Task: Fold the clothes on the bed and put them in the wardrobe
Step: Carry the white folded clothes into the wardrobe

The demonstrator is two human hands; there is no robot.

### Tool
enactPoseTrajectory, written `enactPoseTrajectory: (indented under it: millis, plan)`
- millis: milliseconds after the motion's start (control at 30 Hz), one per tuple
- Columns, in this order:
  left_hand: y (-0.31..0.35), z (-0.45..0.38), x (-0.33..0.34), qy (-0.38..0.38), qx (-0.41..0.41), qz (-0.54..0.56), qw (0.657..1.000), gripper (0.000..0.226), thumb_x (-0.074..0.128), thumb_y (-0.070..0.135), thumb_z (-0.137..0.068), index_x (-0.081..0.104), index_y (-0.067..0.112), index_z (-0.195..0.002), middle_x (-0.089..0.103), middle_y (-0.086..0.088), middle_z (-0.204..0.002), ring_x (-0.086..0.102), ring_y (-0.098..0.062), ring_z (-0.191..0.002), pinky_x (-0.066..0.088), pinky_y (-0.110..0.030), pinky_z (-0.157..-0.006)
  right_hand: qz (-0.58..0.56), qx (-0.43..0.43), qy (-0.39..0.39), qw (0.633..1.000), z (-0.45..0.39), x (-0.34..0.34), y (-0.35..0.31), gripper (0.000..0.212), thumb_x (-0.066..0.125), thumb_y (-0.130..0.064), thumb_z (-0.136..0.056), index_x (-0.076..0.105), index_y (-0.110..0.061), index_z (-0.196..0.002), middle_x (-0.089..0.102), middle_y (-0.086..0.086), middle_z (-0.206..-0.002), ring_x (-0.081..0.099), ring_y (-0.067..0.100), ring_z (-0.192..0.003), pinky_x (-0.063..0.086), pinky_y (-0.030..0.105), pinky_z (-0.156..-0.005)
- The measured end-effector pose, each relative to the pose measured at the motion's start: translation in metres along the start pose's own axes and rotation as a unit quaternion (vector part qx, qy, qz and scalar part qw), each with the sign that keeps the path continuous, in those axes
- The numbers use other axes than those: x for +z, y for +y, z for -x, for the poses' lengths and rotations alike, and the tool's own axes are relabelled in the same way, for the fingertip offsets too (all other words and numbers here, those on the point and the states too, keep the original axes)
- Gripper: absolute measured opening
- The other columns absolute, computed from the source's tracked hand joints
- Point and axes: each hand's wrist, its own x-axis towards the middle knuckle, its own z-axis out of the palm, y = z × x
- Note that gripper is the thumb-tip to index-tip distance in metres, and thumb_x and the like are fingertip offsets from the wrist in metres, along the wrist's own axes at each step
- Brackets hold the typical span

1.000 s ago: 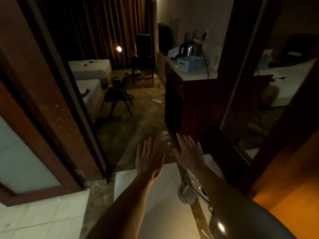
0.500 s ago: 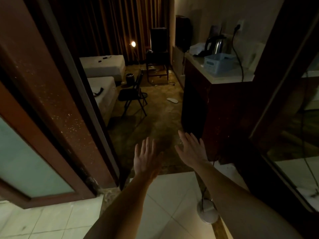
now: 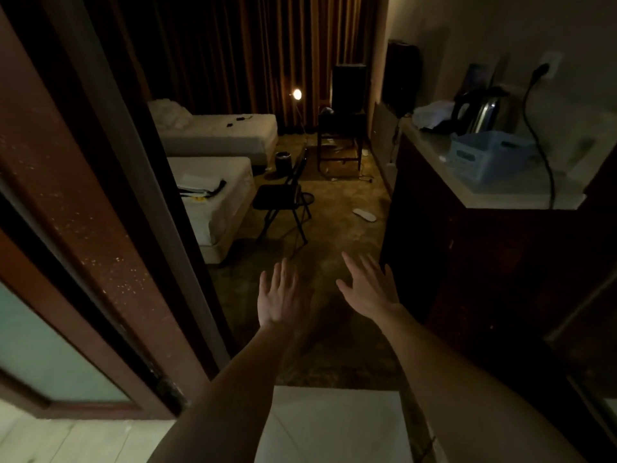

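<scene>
Bare-skinned and holding nothing, both hands reach forward at about the same height, backs up, fingers straight and slightly spread. The left hand [image 3: 283, 297] points nearly straight ahead; the right hand [image 3: 369, 289] angles a little leftward, its fingertips blurred. The two are near each other but apart, forearms running back to the bottom edge. Under the arms lie pale floor tiles [image 3: 330, 426], which give way to a dim patterned carpet [image 3: 337, 208] below the hands. A dark wooden door frame [image 3: 110, 208] fills the left side. To the right stands a dark desk [image 3: 494, 195] with a light top carrying a blue basket [image 3: 490, 155] and a metal kettle [image 3: 487, 111]. Ahead, a black folding chair [image 3: 283, 195] stands just beside the nearer bed [image 3: 227, 192], on which the clothes [image 3: 200, 190] lie as a dark and light heap. A second bed [image 3: 220, 132] sits behind it, with a lit lamp [image 3: 296, 93] before brown curtains [image 3: 253, 51].
</scene>
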Motion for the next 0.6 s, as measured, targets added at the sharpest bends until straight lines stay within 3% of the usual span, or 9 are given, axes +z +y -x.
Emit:
enactPoseTrajectory:
  millis: [133,600]
  plan:
    - [-0.002,-0.055,0.002,0.004,-0.028,0.029,0.999,0.068,0.011,0.056,-0.098,0.003,0.02,-0.155,-0.009,-0.007,-0.162,-0.008,-0.022,-0.149,0.001,-0.048,-0.121,-0.017,-0.019,-0.015,1.0,-0.059,-0.007,-0.002,0.067,0.04,-0.048,-0.101,0.004,-0.033,-0.156,0.003,0.004,-0.164,-0.004,0.024,-0.151,0.003,0.048,-0.12]
    - [-0.054,-0.249,0.042,-0.018,-0.076,0.037,0.996,0.068,0.007,0.058,-0.098,0.003,0.021,-0.155,-0.009,-0.004,-0.162,-0.009,-0.019,-0.149,-0.004,-0.046,-0.121,-0.048,-0.054,-0.036,0.997,-0.287,0.026,-0.01,0.07,0.042,-0.054,-0.096,0.004,-0.039,-0.153,0.006,0.003,-0.164,0.001,0.027,-0.151,0.014,0.058,-0.118]
